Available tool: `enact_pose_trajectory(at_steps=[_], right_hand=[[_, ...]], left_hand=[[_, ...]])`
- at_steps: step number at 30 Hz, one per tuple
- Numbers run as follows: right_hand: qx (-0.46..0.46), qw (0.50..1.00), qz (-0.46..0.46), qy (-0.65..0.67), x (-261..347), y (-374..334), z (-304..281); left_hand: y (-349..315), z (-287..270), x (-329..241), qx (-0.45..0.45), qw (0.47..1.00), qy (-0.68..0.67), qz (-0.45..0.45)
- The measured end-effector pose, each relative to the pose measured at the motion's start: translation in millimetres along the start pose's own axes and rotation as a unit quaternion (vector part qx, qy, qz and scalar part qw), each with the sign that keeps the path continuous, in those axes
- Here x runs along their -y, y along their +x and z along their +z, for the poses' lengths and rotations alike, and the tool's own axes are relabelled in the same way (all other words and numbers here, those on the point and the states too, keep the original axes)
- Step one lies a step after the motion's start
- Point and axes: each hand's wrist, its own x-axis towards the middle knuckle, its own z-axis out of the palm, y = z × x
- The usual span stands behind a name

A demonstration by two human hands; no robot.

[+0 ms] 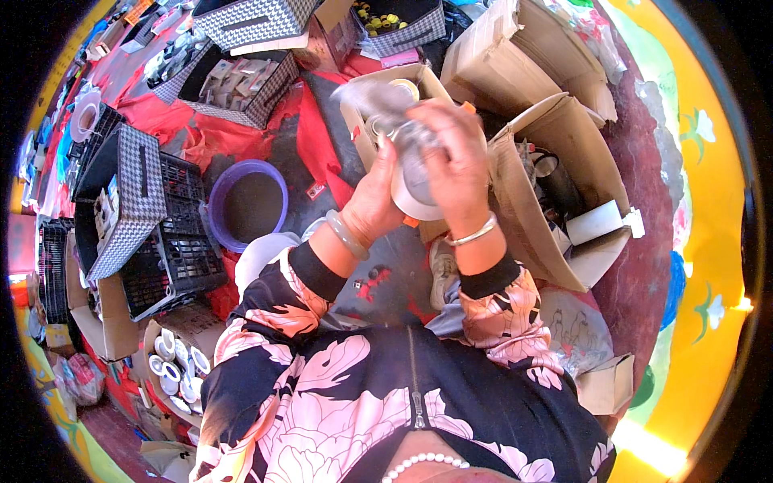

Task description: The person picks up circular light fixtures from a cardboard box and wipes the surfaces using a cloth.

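Note:
In front of my chest, both hands are at a pale grey-and-white rounded thing (415,183), smeared by motion so its kind is unclear. My left hand (373,200) is closed against its left side, thumb pointing up. Over its upper right, my right hand (457,161) is closed with the fingers bent. A blurred, greyish, see-through piece (374,98) sticks out to the upper left of the fingers. Just beyond the hands is an open cardboard box (351,113) holding round things, partly hidden by the hands.
An open carton (515,217) with a dark cylinder and a white box stands at right. To the left are a purple-rimmed tub (283,201), a black crate (181,193) and houndstooth bins (133,201). White rings (171,377) fill a box at lower left. Red cloth (310,137) covers parts of the floor.

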Motion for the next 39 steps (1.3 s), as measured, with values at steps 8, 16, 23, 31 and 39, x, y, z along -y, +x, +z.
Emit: enact_pose_trajectory(at_steps=[8,16,23,31,39], right_hand=[[0.249,0.96,0.017,0.127,6,-2,-8],[0.099,0.951,0.081,-0.281,-32,6,-80],[0.05,0.982,0.175,-0.05,-28,14,-124],[-0.183,0.945,0.233,0.136,-4,23,-112],[-0.077,0.968,0.224,0.08,19,14,-37]], left_hand=[[7,-13,-35,-0.028,0.995,-0.028,0.086],[4,-2,-46,-0.042,0.993,0.002,0.114],[4,-7,-48,0.014,0.99,-0.104,0.094],[3,-4,-46,-0.014,0.993,-0.064,0.098],[6,0,-25,0.014,0.995,-0.071,0.072]])
